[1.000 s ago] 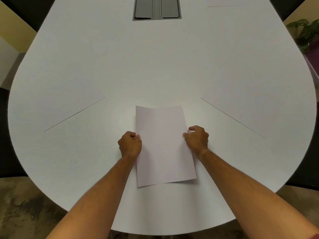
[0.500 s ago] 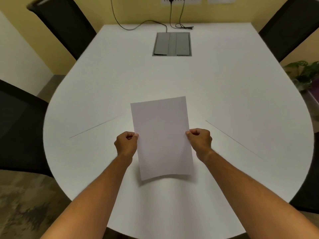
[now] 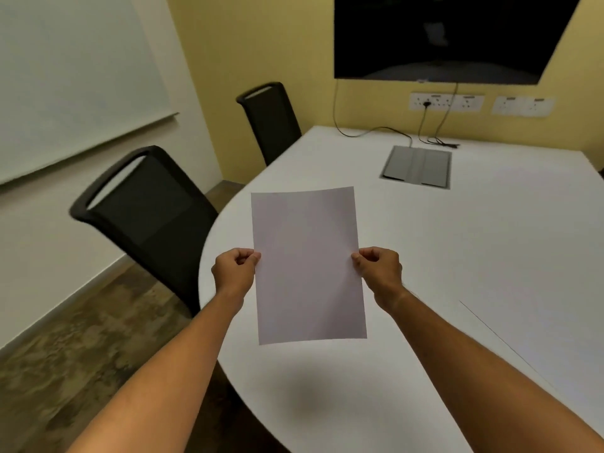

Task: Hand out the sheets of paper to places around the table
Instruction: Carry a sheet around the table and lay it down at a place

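I hold the sheet [image 3: 309,266] lifted above the tabletop [image 3: 457,256], left hand [image 3: 233,271] and right hand [image 3: 379,273] each pinched on a long edge. Its long axis runs away from me; the nearest chair [image 3: 147,217] sits beyond my left hand.

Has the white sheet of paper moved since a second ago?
Yes. The white sheet of paper, earlier flat on the white table, is now lifted off it, casting a shadow below, pinched by the left hand and right hand.
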### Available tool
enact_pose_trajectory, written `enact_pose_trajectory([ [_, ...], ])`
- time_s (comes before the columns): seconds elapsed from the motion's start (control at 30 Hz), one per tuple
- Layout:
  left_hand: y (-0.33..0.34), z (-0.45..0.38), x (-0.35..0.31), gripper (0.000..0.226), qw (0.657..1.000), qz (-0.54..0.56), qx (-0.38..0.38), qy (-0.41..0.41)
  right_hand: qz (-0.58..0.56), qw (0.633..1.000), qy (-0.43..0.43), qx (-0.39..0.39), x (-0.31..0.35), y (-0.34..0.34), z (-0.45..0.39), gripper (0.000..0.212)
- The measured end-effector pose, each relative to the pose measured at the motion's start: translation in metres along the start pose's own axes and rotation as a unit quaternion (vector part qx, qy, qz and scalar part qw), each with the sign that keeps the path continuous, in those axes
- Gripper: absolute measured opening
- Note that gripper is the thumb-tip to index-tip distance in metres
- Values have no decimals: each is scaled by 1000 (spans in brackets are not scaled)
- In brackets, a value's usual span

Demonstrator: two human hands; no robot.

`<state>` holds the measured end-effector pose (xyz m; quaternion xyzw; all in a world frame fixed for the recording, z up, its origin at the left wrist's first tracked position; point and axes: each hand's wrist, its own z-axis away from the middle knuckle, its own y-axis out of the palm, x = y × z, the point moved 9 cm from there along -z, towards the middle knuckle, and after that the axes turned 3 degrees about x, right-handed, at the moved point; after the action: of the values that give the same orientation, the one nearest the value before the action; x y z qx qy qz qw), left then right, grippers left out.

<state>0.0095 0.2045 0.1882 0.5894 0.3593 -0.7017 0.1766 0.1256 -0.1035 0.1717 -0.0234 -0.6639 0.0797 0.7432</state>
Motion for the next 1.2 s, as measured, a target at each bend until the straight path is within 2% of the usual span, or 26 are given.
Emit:
enact_pose_trajectory([
  [0.3, -158, 12, 15, 7, 992, 24, -125, 0, -4, 992, -45, 120, 51, 138, 42, 9],
  [0.6, -357, 33, 74, 4, 976, 24, -215, -25, 0, 971, -65, 229, 72, 307, 146, 11],
  [0.9, -534, 42, 124, 5, 965, 11, -258, -46, 4, 954, -57, 295, 74, 460, 247, 8],
  [1.2, -628, -9, 144, 9, 958, 5, -282, -49, 2, 945, -66, 320, 99, 574, 267, 8],
])
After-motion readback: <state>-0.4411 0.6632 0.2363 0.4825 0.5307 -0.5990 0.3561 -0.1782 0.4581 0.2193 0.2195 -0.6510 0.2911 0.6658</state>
